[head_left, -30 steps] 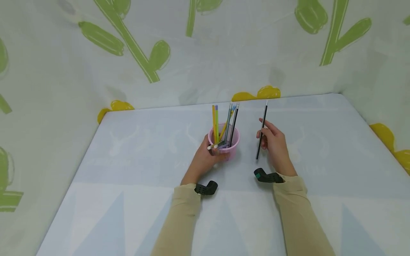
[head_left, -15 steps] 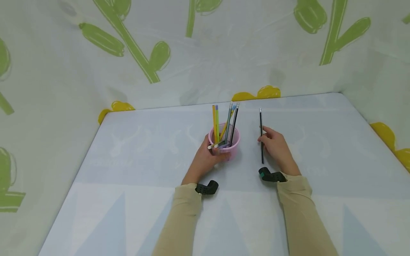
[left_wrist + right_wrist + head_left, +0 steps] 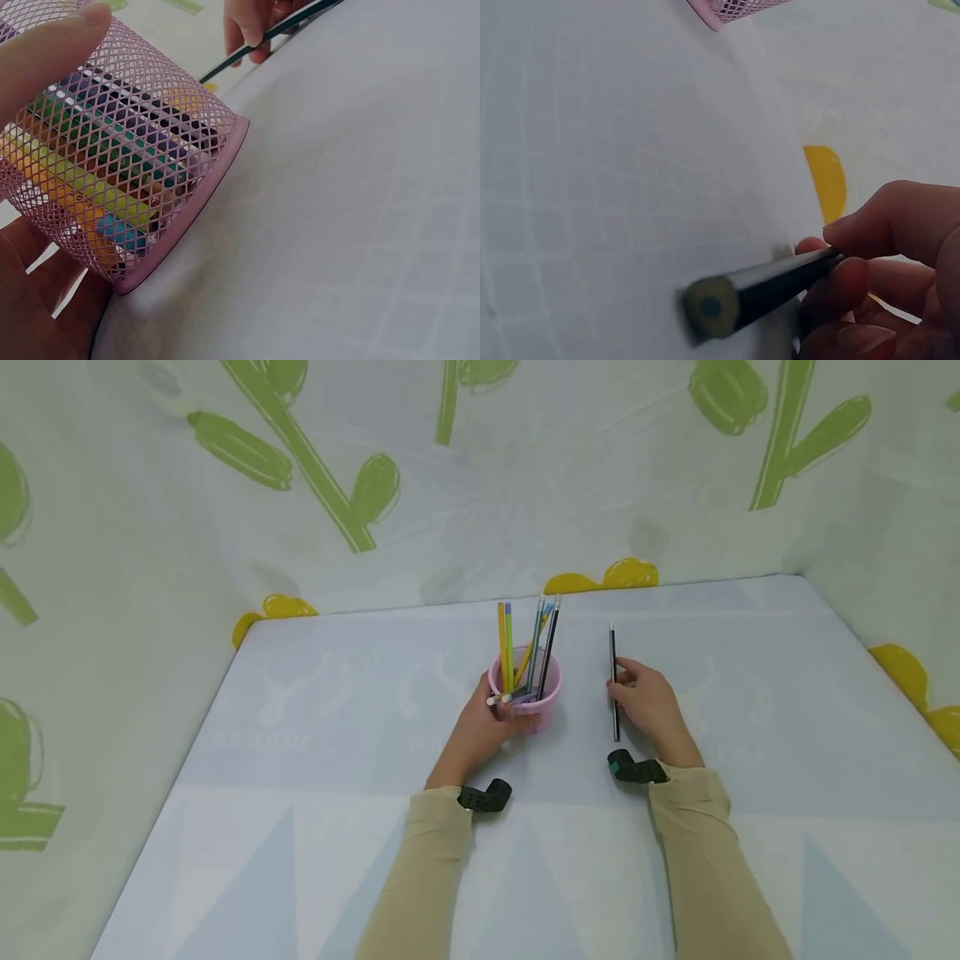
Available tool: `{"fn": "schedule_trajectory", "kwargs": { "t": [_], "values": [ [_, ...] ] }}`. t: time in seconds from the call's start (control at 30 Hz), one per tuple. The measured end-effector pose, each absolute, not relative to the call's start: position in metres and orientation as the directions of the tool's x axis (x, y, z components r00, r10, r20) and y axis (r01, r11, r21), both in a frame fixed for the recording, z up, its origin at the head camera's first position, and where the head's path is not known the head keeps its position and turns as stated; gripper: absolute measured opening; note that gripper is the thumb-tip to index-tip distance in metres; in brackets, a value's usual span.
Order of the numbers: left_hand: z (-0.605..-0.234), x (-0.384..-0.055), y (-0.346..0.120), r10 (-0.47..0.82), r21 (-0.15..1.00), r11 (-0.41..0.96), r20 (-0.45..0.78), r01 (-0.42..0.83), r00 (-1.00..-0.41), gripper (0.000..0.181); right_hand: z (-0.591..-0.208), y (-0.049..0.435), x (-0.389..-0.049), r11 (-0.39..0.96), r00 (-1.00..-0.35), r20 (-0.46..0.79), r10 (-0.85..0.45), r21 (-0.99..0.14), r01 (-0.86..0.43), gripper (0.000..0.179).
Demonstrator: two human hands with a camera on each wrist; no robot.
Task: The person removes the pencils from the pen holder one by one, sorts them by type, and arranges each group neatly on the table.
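A pink mesh pencil cup [image 3: 546, 718] stands on the table, with several pencils [image 3: 120, 142] in it. My left hand [image 3: 480, 731] grips the cup from its left side, thumb across the front and fingers round the far side. To the right of the cup, my right hand [image 3: 651, 703] pinches a black pencil [image 3: 615, 718] between thumb and fingers. This pencil points away from me, low over the table; whether it touches the cloth I cannot tell. Its blunt near end, with a dark core, faces the right wrist camera, where the pencil [image 3: 769, 296] looks large and blurred.
A pale grey and white cloth with blue triangles covers the table [image 3: 337, 735]. Behind it and at both sides hangs a white curtain [image 3: 570, 468] printed with green stems and yellow shapes. Black wrist cameras sit on both wrists, beside the beige sleeves [image 3: 423, 868].
My right hand has moved slightly right and lowered the black pencil, which has turned from a slant to almost straight away from me. The left hand and the cup have stayed put.
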State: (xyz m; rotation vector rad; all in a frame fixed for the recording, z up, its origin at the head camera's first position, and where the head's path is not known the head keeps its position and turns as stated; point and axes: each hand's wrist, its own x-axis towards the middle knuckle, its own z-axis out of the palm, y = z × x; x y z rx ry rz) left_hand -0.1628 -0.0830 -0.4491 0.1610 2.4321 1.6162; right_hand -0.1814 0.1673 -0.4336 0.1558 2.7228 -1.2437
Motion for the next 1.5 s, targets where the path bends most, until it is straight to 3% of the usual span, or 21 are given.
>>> {"fn": "schedule_trajectory", "kwargs": {
  "t": [0.83,1.1,1.5],
  "values": [
    [-0.447,-0.164,-0.084,0.197,0.913,0.407,-0.121,-0.031,-0.973,0.091,-0.431,0.162,-0.182,0.723,-0.989,-0.128,0.069,-0.677,0.138,0.05],
    [-0.445,-0.163,-0.087,0.198,0.918,0.396,-0.106,-0.019,-0.975,0.093,-0.43,0.16,-0.183,0.667,-0.99,-0.112,0.084,-0.732,0.14,0.044],
    [-0.457,-0.163,-0.084,0.207,0.928,0.373,-0.077,0.006,-0.975,0.092,-0.433,0.153,-0.179,0.425,-0.985,-0.038,0.167,-0.899,0.107,0.033]
  ]
}}
